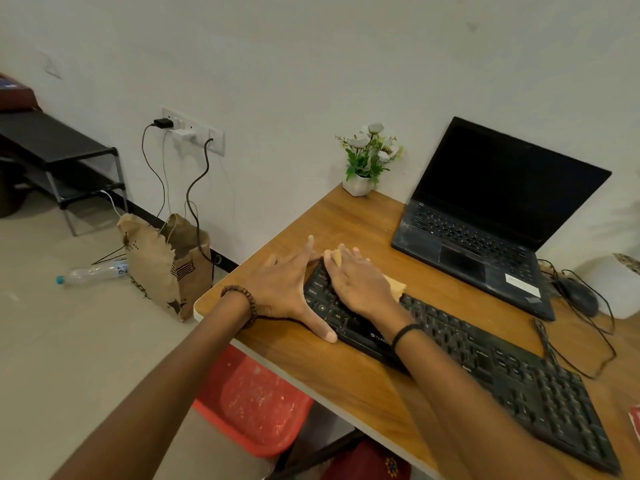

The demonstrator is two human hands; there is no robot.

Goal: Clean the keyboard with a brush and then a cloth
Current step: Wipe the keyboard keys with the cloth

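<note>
Keyboard (519,386) black, long; tan cloth (395,284) under right hand (356,282)

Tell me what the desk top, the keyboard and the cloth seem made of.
Desk top: wood-look, probably laminate, satin; brown grain, pale edge. Keyboard: black matte plastic, moulded keys with printed legends. Cloth under the right hand: soft tan fabric, weave unclear; it creases and peeks out beside the hand.

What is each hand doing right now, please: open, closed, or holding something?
Left hand: open, fingers straight, resting against the left end of the keyboard.
Right hand: open, pressing the cloth flat on the keys.
</note>
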